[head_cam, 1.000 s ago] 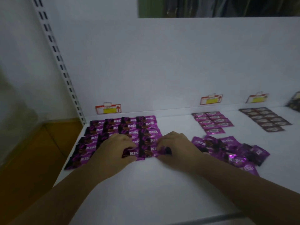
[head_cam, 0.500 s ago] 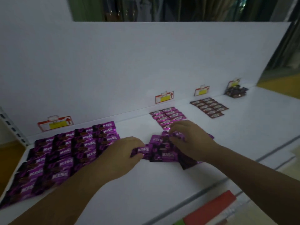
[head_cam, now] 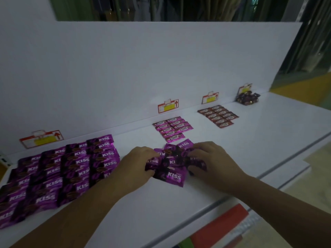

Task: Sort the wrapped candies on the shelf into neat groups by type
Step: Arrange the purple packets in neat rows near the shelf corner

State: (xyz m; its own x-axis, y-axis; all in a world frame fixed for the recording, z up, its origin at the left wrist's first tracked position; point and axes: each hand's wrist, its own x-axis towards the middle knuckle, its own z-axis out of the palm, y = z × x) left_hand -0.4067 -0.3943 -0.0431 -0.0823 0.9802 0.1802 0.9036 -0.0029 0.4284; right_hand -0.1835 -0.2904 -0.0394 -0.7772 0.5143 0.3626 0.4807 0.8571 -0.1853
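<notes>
A white shelf [head_cam: 179, 203] backed by a white panel [head_cam: 143, 68] carries wrapped candies under dim light. Near its front edge, toward the middle, a loose heap of purple KISS candies [head_cam: 172, 164] lies between a person's two hands. The left hand [head_cam: 136, 165] rests on the heap's left side, fingers curled onto the wrappers there; the right hand [head_cam: 213, 161] covers the heap's right side, fingers bent over the packets; whether either hand actually pinches a packet cannot be told. One KISS packet [head_cam: 172, 177] sits at the heap's near edge, between the two wrists. Toward the shelf's left end, the sorted KISS block [head_cam: 59, 172] lies in overlapping rows, just beside the left forearm. Farther back, close to the rear edge, a small group of pink Choco bars [head_cam: 172, 128] lies just beyond the heap, then a group of brown bars [head_cam: 218, 116], and at the far right corner a dark candy pile [head_cam: 248, 99]. Red-and-yellow price tags [head_cam: 168, 106] stand along the rear edge.
</notes>
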